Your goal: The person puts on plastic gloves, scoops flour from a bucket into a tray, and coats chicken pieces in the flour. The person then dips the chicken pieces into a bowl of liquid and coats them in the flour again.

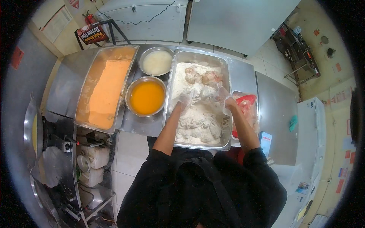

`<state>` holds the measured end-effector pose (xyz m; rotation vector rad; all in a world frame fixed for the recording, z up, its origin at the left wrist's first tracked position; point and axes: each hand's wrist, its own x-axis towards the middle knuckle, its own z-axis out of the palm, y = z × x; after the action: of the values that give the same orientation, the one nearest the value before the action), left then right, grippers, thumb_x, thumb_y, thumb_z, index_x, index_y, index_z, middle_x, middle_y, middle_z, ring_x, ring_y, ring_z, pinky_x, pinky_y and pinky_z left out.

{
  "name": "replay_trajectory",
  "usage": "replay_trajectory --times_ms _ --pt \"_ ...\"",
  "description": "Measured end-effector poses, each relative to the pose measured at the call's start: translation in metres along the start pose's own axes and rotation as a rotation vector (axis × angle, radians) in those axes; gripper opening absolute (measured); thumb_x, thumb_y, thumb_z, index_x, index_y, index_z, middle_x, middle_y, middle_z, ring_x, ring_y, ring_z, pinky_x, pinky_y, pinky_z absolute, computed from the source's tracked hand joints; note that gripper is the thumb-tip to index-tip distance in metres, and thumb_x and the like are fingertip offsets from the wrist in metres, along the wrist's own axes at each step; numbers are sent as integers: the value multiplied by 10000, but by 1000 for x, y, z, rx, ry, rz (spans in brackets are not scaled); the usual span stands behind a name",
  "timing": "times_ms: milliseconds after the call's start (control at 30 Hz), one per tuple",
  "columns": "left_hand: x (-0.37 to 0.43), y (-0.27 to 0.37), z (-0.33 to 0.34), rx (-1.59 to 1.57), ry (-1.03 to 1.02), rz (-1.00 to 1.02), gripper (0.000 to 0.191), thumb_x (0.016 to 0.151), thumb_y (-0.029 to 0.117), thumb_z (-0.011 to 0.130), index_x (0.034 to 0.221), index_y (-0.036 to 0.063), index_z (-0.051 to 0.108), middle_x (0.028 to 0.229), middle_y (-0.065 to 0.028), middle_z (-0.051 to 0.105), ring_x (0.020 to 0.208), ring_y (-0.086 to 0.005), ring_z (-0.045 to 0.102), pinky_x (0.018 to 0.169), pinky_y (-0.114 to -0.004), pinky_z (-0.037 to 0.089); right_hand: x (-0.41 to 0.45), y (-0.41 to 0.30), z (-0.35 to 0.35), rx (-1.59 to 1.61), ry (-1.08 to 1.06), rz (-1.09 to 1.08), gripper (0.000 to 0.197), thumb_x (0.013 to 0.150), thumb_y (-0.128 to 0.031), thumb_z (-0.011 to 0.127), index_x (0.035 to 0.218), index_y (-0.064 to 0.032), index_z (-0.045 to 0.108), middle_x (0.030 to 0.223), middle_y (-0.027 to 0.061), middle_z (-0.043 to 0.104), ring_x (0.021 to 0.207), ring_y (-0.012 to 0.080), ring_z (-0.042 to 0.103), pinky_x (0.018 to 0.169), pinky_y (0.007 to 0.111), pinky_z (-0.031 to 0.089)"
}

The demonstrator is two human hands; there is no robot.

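A deep rectangular metal pan (229, 125) before me holds white flour (178, 77) with pieces of what looks like raw meat in it. Two barely coated pieces (211, 77) lie near its far end; several heavily floured ones (199, 129) are heaped at the near end. My left hand (186, 98), in a clear plastic glove, is at the pan's left side, touching floured pieces (207, 92) in the middle. On the right side of them is my right hand (223, 98), also gloved. The fingers are partly buried or blurred, so whether either hand grips a piece is unclear.
Left of the pan stand a metal bowl of orange liquid (147, 97), a bowl of cloudy pale liquid (157, 62) and a large tray of orange powder (109, 91). A tray with red and clear plastic bags (245, 105) is at the right, near a blue-white box (265, 142). A wok (31, 134) sits far left.
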<state>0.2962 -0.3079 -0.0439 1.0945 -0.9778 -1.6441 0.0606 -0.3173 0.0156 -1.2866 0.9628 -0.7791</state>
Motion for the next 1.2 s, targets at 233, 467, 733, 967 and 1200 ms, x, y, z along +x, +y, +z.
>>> replay_trajectory --times_ms 233,467,733,967,1200 --pt "26 -39 -22 -174 -58 74 318 931 203 447 1182 18 509 1090 -57 582 949 -133 563 753 -279 485 13 -13 19 -1 97 196 444 767 -176 610 1167 -37 480 1069 129 570 955 235 564 779 331 473" --pt "45 -57 -31 82 172 209 257 900 192 522 1121 62 539 970 -57 611 813 -120 602 572 -282 509 34 11 61 -1345 310 54 294 766 -237 576 896 26 603 898 227 616 864 360 602 789 421 473" --pt "39 -55 -30 198 215 428 70 870 142 558 851 77 545 774 -20 597 626 -104 561 540 -252 477 36 4 48 -1375 7 -59 217 750 -188 562 852 -12 637 924 222 616 885 358 605 776 418 484" --pt "23 -33 -2 262 155 462 65 854 115 573 880 56 569 792 -39 617 647 -109 577 542 -258 464 24 -14 21 -1272 48 -130 251 748 -212 584 899 -13 573 876 220 573 874 368 561 756 418 452" --pt "9 -15 0 392 156 513 201 840 107 577 1010 4 610 888 -49 647 747 -142 589 658 -289 482 23 0 48 -963 324 -402 283 780 -120 544 1040 -15 503 903 194 509 840 369 505 737 435 410"
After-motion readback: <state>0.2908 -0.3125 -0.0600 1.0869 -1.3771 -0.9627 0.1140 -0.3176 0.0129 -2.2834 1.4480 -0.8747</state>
